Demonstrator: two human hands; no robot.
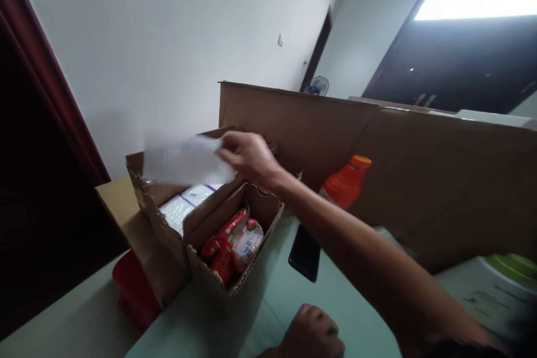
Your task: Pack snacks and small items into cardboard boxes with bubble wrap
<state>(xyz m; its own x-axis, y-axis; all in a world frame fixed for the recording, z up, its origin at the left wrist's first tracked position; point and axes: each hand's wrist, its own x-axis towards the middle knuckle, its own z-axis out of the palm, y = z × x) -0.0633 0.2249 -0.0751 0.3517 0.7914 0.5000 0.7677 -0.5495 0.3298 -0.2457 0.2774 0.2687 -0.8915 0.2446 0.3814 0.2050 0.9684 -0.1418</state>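
My right hand reaches across to the left and pinches one end of a thin, see-through white plastic sheet, blurred by motion. The sheet hangs above a cardboard box that holds white packs with purple edges. Beside it stands a smaller open cardboard box with red packets and a clear-and-white packet inside. Near the bottom edge, my left hand rests closed on the pale green tabletop, knuckles up. Nothing shows in it.
A black phone lies on the table under my right forearm. Behind it stands an orange bottle, in front of a tall cardboard panel. A white container with a green lid is at right. Something red sits at lower left.
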